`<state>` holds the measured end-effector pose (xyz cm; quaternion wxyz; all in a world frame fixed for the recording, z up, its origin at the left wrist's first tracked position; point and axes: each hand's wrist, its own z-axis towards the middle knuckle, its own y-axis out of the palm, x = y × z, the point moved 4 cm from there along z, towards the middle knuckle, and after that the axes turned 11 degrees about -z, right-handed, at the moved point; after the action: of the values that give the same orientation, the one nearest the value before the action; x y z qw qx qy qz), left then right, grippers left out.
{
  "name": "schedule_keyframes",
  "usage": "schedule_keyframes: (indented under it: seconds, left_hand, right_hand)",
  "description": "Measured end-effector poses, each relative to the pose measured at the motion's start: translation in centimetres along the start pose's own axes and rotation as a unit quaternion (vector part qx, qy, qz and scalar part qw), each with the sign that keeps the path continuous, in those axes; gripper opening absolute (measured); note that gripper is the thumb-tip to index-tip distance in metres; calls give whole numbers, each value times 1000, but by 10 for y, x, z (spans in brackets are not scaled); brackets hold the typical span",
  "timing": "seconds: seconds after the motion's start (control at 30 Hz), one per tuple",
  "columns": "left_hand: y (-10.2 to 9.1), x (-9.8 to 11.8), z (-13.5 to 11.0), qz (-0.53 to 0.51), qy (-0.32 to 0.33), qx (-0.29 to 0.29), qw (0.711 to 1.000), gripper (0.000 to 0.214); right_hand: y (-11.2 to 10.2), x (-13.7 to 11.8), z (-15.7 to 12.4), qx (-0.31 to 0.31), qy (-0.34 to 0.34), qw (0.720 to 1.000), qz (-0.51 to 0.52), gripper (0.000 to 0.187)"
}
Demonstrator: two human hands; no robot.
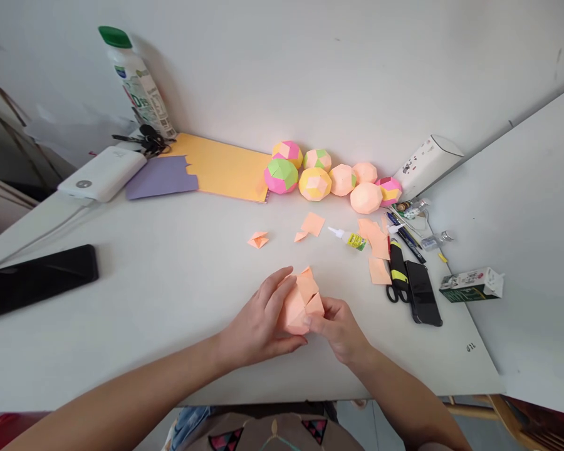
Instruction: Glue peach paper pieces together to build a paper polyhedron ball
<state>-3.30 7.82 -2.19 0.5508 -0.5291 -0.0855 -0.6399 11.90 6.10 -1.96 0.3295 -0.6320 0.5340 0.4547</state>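
Observation:
A partly built peach paper ball (pixel 302 303) sits between both hands just above the white table (pixel 169 300). My left hand (pixel 258 322) cups its left side with curled fingers. My right hand (pixel 341 329) pinches its lower right edge. Loose peach folded pieces (pixel 258 240) and flat peach squares (pixel 313 223) lie beyond the hands. A small glue bottle (pixel 350 238) lies to the right of them.
Several finished paper balls (pixel 314 183) line the back wall by a white power strip (pixel 427 164). Scissors (pixel 397 275), a black phone (pixel 423 293), pens and a small carton (pixel 472 285) lie right. A black case (pixel 32 282), power bank (pixel 102 173), bottle (pixel 138 84), yellow and purple sheets sit left.

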Motion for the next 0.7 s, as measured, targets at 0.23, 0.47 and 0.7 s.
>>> schedule_keyframes:
  seconds: [0.23, 0.47, 0.7]
  left_hand:
    - [-6, -8, 1, -86, -70, 18, 994, 71]
    - [0, -32, -4, -314, -246, 92, 913, 44]
    - [12, -48, 24, -480, -280, 156, 817, 48]
  right_hand:
    - [-14, 3, 12, -29, -6, 993, 111, 18]
    - [-22, 21, 26, -100, 2, 975, 199, 24]
    - [-2, 21, 35, -226, 17, 946, 231, 27]
